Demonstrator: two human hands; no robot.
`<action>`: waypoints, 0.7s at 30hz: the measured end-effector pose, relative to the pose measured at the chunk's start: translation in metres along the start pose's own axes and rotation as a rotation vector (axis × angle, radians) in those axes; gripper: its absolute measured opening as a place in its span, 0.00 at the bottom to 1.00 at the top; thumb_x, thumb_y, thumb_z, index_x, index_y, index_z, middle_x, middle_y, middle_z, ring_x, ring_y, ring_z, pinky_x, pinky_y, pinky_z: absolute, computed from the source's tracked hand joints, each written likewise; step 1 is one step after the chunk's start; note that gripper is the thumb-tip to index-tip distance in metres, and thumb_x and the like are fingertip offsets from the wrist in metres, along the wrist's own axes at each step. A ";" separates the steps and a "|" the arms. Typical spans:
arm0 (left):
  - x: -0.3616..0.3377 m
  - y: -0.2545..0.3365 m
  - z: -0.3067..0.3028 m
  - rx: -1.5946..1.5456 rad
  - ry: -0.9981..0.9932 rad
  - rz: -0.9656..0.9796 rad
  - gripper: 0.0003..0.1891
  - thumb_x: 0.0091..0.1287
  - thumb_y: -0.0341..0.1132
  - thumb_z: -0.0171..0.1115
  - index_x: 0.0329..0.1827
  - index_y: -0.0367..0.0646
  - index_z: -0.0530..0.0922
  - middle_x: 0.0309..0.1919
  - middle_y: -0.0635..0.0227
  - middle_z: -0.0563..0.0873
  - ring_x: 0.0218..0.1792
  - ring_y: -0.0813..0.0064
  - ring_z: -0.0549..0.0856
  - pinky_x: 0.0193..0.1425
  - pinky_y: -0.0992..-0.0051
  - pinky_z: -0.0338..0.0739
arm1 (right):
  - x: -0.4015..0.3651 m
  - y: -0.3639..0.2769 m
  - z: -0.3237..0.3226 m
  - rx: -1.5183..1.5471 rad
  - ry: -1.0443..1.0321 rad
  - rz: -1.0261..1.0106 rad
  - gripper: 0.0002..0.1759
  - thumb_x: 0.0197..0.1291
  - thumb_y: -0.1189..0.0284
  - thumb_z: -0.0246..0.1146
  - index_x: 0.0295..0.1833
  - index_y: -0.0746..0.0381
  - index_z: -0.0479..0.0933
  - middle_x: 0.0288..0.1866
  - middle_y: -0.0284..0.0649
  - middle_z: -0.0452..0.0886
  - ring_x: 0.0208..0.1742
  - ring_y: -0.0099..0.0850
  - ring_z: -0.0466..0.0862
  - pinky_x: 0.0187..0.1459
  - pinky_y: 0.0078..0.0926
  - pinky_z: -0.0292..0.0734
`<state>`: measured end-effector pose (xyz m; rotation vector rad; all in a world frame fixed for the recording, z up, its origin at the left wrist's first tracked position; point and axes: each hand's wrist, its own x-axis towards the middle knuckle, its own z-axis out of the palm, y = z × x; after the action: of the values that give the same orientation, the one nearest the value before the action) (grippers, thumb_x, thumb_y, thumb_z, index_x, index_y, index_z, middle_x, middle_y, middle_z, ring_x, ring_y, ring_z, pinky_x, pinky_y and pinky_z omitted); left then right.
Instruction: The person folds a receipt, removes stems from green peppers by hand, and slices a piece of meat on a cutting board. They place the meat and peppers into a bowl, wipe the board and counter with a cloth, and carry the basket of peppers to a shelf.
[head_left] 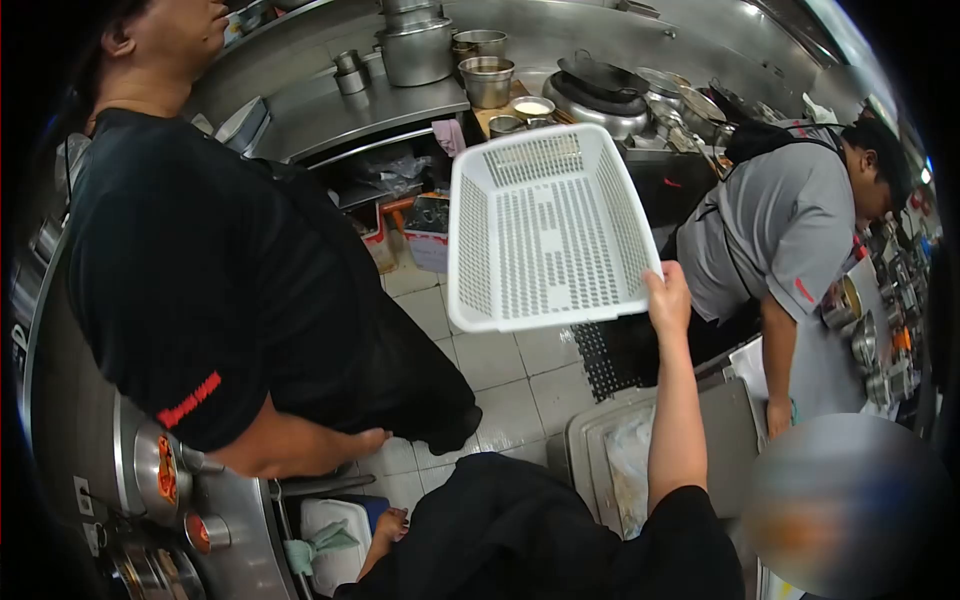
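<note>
My right hand (670, 298) grips the near right corner of a white perforated plastic basket (550, 325), with the thumb over its rim. The basket is held out in front of me above the tiled floor, its inside facing me and bare. Low at my left side, my left hand (394, 524) hangs with its fingers curled in and nothing visible in them. Beside it stands a white-lidded box (338, 525) with a green cloth (320, 541) on it.
A person in black (230, 260) stands close on my left; another in grey (770, 200) bends over the right-hand counter. Woks (600, 75) and steel pots (418, 52) line the back. A large grey bin (590, 445) is at my right, beside a black floor mat (605, 365).
</note>
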<state>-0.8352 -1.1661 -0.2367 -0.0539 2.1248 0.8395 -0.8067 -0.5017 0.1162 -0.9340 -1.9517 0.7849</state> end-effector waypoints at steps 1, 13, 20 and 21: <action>0.009 0.001 -0.006 0.167 -0.039 0.174 0.18 0.66 0.49 0.60 0.43 0.42 0.75 0.35 0.61 0.84 0.26 0.68 0.85 0.26 0.68 0.77 | 0.012 -0.009 0.021 0.032 0.011 -0.012 0.16 0.56 0.61 0.60 0.41 0.64 0.75 0.35 0.53 0.82 0.40 0.50 0.83 0.43 0.41 0.75; 0.025 -0.026 0.010 -0.532 0.288 -0.424 0.22 0.63 0.49 0.61 0.47 0.38 0.75 0.31 0.55 0.84 0.24 0.60 0.84 0.24 0.61 0.78 | 0.179 -0.164 0.347 0.260 -0.166 0.021 0.19 0.56 0.61 0.58 0.43 0.66 0.73 0.41 0.57 0.82 0.46 0.54 0.81 0.49 0.47 0.73; -0.003 0.038 0.100 0.517 0.325 0.184 0.26 0.55 0.55 0.65 0.43 0.39 0.77 0.22 0.55 0.83 0.17 0.53 0.81 0.18 0.58 0.72 | 0.297 -0.234 0.567 0.213 -0.404 0.049 0.22 0.55 0.62 0.58 0.48 0.69 0.73 0.46 0.60 0.81 0.51 0.54 0.81 0.53 0.46 0.73; 0.004 0.060 0.123 0.172 0.286 -0.051 0.26 0.56 0.55 0.65 0.43 0.39 0.77 0.23 0.54 0.83 0.17 0.54 0.81 0.18 0.58 0.73 | 0.314 -0.233 0.603 0.227 -0.478 0.090 0.22 0.55 0.62 0.58 0.48 0.70 0.73 0.47 0.60 0.81 0.51 0.53 0.81 0.54 0.46 0.74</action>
<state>-0.7722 -1.0470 -0.2602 -0.1452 2.4455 0.6458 -1.5247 -0.4742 0.1392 -0.7458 -2.1679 1.3496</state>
